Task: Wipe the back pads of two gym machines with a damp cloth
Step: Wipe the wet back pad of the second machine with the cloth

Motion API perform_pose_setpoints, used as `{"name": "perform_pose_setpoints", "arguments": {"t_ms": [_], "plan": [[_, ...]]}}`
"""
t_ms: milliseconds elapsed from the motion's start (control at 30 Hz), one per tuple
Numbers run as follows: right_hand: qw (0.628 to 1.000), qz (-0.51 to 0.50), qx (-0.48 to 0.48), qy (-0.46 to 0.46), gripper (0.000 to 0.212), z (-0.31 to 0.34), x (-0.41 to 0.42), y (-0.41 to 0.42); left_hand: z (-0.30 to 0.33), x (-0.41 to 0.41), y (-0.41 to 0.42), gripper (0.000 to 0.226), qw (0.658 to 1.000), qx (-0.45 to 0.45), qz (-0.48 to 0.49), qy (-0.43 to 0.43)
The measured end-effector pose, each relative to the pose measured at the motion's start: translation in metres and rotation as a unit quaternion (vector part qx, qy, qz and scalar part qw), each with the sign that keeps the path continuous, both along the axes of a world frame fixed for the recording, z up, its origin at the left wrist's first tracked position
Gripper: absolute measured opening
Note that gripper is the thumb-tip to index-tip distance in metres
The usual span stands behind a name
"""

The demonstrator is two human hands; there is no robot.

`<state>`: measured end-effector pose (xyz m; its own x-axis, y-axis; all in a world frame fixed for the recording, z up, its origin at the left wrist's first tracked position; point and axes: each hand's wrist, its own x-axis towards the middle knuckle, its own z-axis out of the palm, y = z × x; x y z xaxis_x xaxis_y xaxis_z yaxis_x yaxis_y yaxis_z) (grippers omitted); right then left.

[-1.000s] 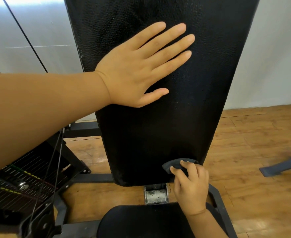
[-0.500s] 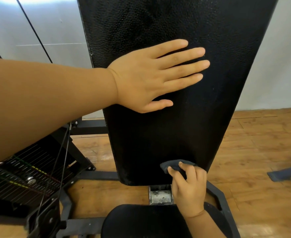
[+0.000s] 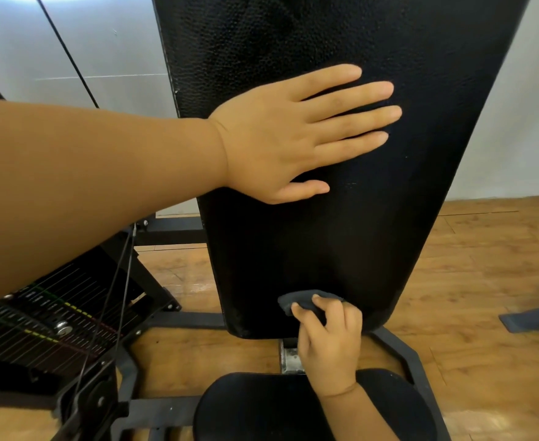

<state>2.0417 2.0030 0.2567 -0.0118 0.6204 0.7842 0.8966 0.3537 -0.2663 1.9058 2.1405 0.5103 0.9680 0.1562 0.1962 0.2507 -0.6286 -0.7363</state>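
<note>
My left hand (image 3: 280, 135) lies flat, fingers straight, against the middle of the tall black textured vinyl back pad (image 3: 341, 233). My right hand (image 3: 331, 342) grips the small dark grey crumpled cloth (image 3: 303, 302), pressing it to the pad's lower edge, above the round black seat cushion (image 3: 261, 409).

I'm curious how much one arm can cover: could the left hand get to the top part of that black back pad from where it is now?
Probably yes. The left hand already lies flat on the back pad about halfway up, and bare pad runs above its fingers with nothing in the way. The pad's top edge is out of frame, so I can't judge the very top.
</note>
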Motion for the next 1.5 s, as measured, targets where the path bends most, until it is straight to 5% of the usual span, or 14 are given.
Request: {"name": "perform_pose_setpoints", "arguments": {"t_ms": [133,467,667,933,1200,1367,1500], "plan": [[0.995,0.035,-0.050,-0.074,0.030,-0.021,0.007,-0.011,-0.001,0.001,0.000,0.068,1.000,0.012,0.003,-0.002],[0.998,0.041,-0.026,0.026,0.019,-0.003,-0.037,-0.005,-0.004,0.003,-0.003,0.064,0.998,0.053,0.037,-0.003],[0.997,0.052,-0.048,-0.032,0.024,-0.016,-0.039,-0.014,-0.007,0.004,-0.004,0.063,0.997,0.066,0.036,-0.003],[0.995,0.059,-0.083,0.000,0.026,-0.010,-0.046,-0.015,-0.011,0.006,-0.006,0.061,0.996,0.073,0.042,-0.014],[0.996,0.081,-0.019,-0.027,0.022,-0.020,-0.068,-0.008,-0.011,0.008,-0.010,0.061,0.998,0.048,0.035,-0.030],[0.994,0.011,-0.082,-0.067,0.065,-0.065,-0.068,-0.002,-0.010,0.007,-0.009,0.060,0.998,0.042,0.027,-0.034],[0.989,0.088,-0.039,-0.115,0.022,-0.037,-0.067,-0.004,-0.009,0.008,-0.009,0.061,0.998,0.048,0.027,-0.032]]}}
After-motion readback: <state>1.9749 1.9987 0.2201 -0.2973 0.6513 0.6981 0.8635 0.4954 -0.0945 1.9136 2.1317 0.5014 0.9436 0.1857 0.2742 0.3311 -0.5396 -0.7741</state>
